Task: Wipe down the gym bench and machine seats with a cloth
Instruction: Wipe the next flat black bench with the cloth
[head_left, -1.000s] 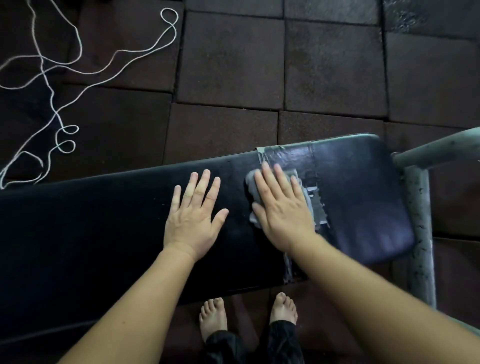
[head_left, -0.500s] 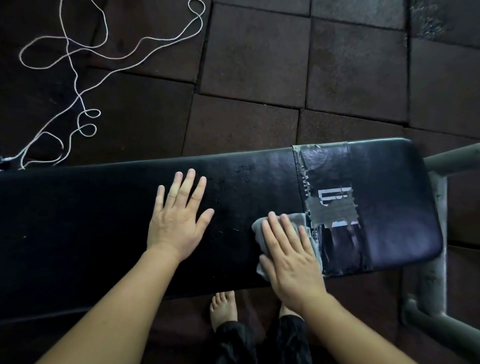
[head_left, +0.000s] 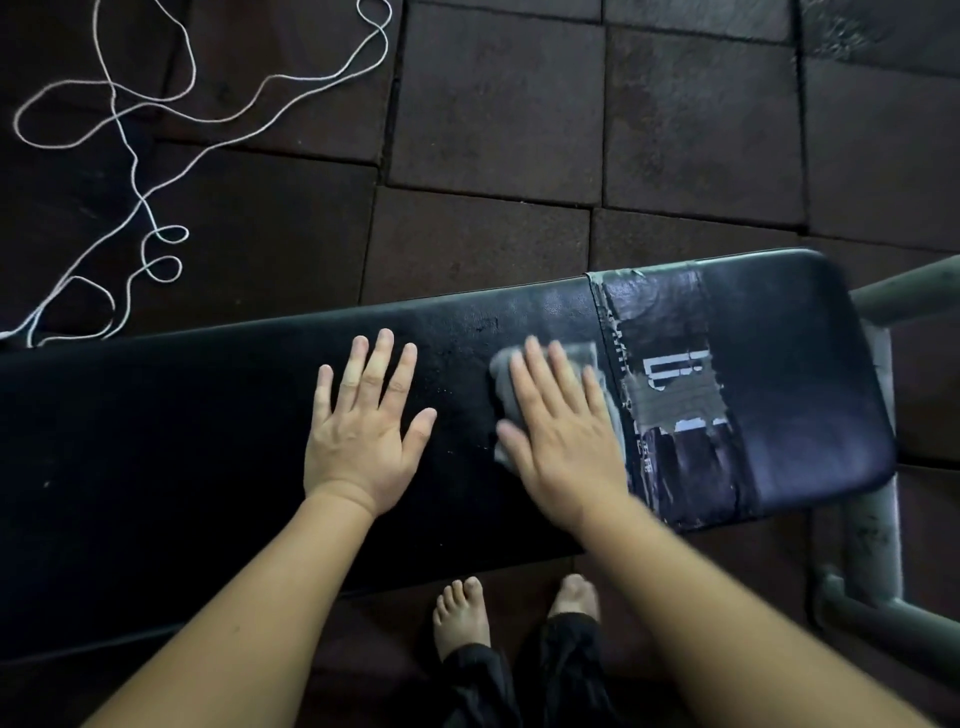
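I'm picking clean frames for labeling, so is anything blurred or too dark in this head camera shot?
Head view: the right hand and the grey cloth under it are smeared by motion blur; the left hand is sharp; the bench sinks into deep shadow leftward, with a soft sheen at its taped right end.

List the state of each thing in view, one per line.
bench, black pad, patched near one end.
cloth, grey, crumpled under the right hand on the bench.
left hand, flat on the bench, fingers spread, empty.
right hand, flat, pressing the cloth.
tape, torn and peeling across the bench.
string, loose, tangled on the floor.
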